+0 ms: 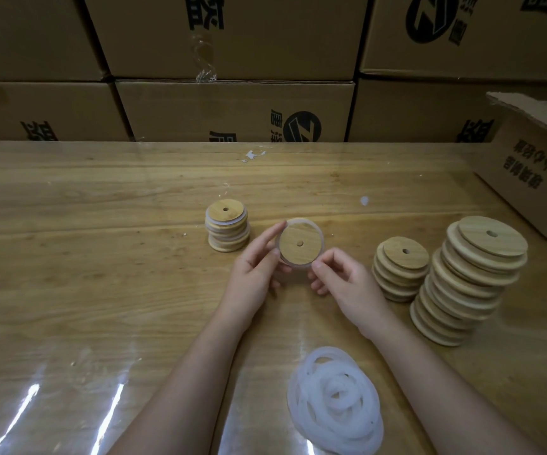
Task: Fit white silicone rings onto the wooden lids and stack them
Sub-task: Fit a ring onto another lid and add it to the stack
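My left hand (255,274) and my right hand (341,277) hold one round wooden lid (298,246) with a centre hole above the table's middle. A white silicone ring (318,232) sits loosely around the lid's edge, pinched by both hands. Left of it stands a short stack of lids with white rings (228,229). On the right stand two stacks of bare wooden lids, a low one (400,267) and a taller, leaning one (469,280). A pile of loose white rings (336,399) lies near the table's front edge, below my right forearm.
The wooden table (101,257) has a glossy clear cover. Stacked cardboard cartons (232,110) form a wall along the back. An open carton (534,165) sits at the right rear corner. Small white scraps (252,155) lie near the back edge.
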The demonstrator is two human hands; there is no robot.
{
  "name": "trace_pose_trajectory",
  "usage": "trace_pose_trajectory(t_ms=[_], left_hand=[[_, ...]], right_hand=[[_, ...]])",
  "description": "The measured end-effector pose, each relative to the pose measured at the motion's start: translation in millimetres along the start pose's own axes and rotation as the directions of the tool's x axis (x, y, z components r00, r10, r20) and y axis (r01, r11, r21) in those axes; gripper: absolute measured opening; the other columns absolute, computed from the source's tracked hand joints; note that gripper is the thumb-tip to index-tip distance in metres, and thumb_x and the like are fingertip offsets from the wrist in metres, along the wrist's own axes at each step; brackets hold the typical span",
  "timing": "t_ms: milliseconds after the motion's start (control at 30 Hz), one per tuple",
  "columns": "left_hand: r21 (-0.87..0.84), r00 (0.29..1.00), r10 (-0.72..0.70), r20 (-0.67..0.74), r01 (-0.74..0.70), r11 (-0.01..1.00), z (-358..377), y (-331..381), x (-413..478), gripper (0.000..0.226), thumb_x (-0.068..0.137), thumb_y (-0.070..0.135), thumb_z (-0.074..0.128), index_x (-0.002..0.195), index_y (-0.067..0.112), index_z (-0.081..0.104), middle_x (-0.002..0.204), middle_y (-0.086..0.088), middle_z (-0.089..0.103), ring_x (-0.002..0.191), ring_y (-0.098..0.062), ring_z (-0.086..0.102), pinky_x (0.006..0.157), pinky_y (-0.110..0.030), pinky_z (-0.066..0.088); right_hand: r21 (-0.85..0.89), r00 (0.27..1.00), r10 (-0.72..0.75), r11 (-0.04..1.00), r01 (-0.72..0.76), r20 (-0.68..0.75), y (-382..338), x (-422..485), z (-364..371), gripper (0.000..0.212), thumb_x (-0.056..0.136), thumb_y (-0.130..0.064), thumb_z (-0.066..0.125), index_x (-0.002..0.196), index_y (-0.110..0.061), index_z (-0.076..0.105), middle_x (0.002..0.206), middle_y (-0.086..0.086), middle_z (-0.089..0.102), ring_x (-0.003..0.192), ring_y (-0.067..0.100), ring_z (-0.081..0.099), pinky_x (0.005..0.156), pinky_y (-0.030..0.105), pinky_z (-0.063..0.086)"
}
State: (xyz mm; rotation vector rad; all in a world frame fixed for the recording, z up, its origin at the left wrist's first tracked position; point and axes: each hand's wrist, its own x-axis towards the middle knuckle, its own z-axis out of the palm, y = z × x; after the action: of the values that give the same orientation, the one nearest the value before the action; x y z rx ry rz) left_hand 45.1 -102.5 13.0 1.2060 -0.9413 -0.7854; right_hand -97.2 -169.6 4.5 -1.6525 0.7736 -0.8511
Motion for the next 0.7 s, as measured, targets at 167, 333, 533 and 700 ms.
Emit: trace_pose_trajectory(t_ms=[167, 333, 533, 700], left_hand=[[-0.035, 1.0, 0.023, 0.009, -0.022, 0.999, 2, 1, -1, 0.04, 0.089, 0.0, 0.056, 0.118, 0.028, 0.053, 0.096, 0.001, 0.066, 0.066, -0.002, 0.062, 0.048, -0.011, 0.043], [-0.142, 0.978, -0.012, -0.209, -0.019, 0.99, -6, 6, 4, 0.036, 0.085, 0.001, 0.062, 0.114, 0.017, 0.049, 0.078, 0.003, 0.07, 0.057, -0.008, 0.063, 0.043, -0.015, 0.042], [-0.243, 0.877, -0.01, -0.48, -0.122, 0.962, -35, 17, 16, 0.022, 0.088, 0.004, 0.06, 0.101, 0.017, 0.047, 0.074, -0.002, 0.067, 0.054, -0.006, 0.063, 0.045, -0.014, 0.045], [-0.306, 0.833, -0.049, -0.551, -0.147, 0.941, -51, 13, 22, 0.022, 0.088, 0.012, 0.063, 0.101, 0.017, 0.046, 0.065, 0.005, 0.07, 0.057, -0.007, 0.064, 0.05, -0.015, 0.049]], right_hand=[[-0.061, 1.0, -0.007, 0.998, 0.006, -0.001, 1, -1, 1, 0.013, 0.09, -0.014, 0.057, 0.077, -0.013, 0.058, 0.067, -0.001, 0.061, 0.063, 0.009, 0.06, 0.063, 0.024, 0.049], [-0.063, 1.0, 0.021, 0.998, -0.022, -0.016, 0, 0, 2, 0.016, 0.091, -0.01, 0.055, 0.077, -0.016, 0.059, 0.069, 0.0, 0.063, 0.063, 0.009, 0.06, 0.061, 0.02, 0.049], [-0.064, 0.999, 0.036, 0.997, -0.036, -0.003, -2, 0, 2, 0.015, 0.091, -0.008, 0.054, 0.078, -0.011, 0.059, 0.068, -0.002, 0.062, 0.062, 0.006, 0.058, 0.06, 0.017, 0.048], [-0.079, 0.999, 0.039, 0.996, -0.039, -0.003, -1, 0, 1, 0.016, 0.091, -0.01, 0.055, 0.076, -0.014, 0.06, 0.068, -0.004, 0.063, 0.063, 0.007, 0.06, 0.061, 0.017, 0.049]])
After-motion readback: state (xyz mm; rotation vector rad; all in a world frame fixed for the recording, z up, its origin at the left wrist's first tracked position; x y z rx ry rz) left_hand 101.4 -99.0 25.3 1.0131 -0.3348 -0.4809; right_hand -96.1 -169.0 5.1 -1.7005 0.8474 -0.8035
